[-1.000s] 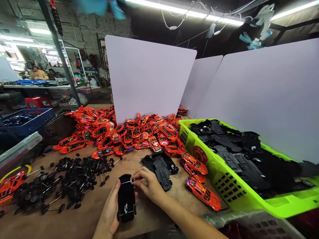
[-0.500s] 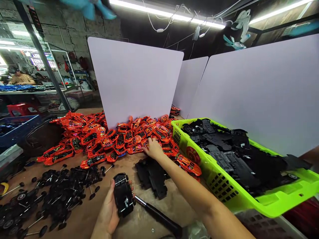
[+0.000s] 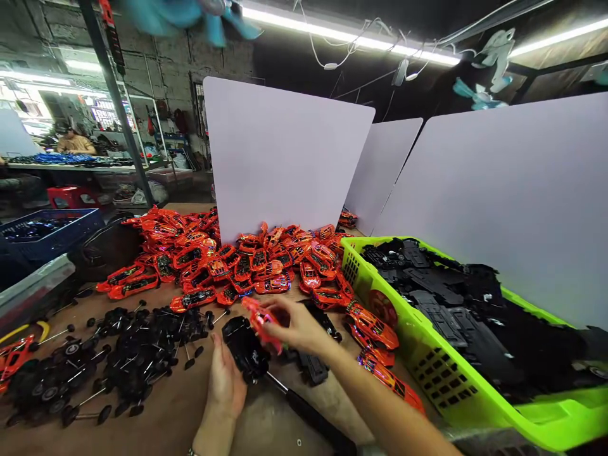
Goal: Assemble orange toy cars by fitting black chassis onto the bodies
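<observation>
My left hand point(image 3: 227, 380) holds a black toy car chassis point(image 3: 244, 347) over the near middle of the table. Pinched in my right hand point(image 3: 297, 326) is an orange toy car body point(image 3: 262, 323), held close above the chassis; whether the two touch I cannot tell. Beneath my right hand lie black chassis plates point(image 3: 311, 367), partly covered by it. A tool with a black handle and metal shaft point(image 3: 313, 408) rests just below the hands.
Orange car bodies point(image 3: 190, 256) are heaped along the back. Wheel axles point(image 3: 137, 348) lie in a pile at left. A green basket point(image 3: 427, 380) of black chassis stands at right. White panels point(image 3: 289, 158) rise behind. A person point(image 3: 76, 142) sits far left.
My right hand has come back from the heap with an orange car body and brought it to the chassis. My left hand has shifted slightly right, and the view has turned left.
</observation>
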The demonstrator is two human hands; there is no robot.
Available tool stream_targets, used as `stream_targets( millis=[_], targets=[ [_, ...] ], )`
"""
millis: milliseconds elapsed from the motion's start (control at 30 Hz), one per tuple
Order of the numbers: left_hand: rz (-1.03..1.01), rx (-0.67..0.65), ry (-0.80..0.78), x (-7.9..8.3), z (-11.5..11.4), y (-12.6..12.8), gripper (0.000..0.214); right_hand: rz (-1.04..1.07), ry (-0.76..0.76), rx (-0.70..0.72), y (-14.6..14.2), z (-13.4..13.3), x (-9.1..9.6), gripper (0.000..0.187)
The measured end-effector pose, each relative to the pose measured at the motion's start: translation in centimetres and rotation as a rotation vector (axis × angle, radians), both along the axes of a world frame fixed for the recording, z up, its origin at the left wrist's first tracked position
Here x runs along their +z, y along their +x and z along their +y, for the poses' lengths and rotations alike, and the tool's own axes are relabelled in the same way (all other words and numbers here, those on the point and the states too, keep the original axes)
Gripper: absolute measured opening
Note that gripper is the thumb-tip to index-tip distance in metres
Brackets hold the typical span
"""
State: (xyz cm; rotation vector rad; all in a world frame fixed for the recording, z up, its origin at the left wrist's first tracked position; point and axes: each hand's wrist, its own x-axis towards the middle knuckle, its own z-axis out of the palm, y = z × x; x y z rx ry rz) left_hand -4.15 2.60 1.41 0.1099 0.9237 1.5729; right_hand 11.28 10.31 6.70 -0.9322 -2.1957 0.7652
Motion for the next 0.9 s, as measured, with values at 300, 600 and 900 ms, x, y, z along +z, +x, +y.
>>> stream_targets(
  millis=[300,600,900],
  targets=[
    [0.244,0.156,0.08,0.4,-0.8,0.9,0.064,0.096,-0.011,0.013,-2.3,-4.1,-0.7,0.038],
    [0.193,0.187,0.124,1.9,-1.7,2.1,0.066,0.062,0.0,0.047,-2.1,-4.7,-0.5,0.036],
    [0.282,0.194,0.076,0.6,-2.0,2.8,0.05,-0.105,0.09,-0.136,-2.3,-7.2,-1.4,0.035]
  ],
)
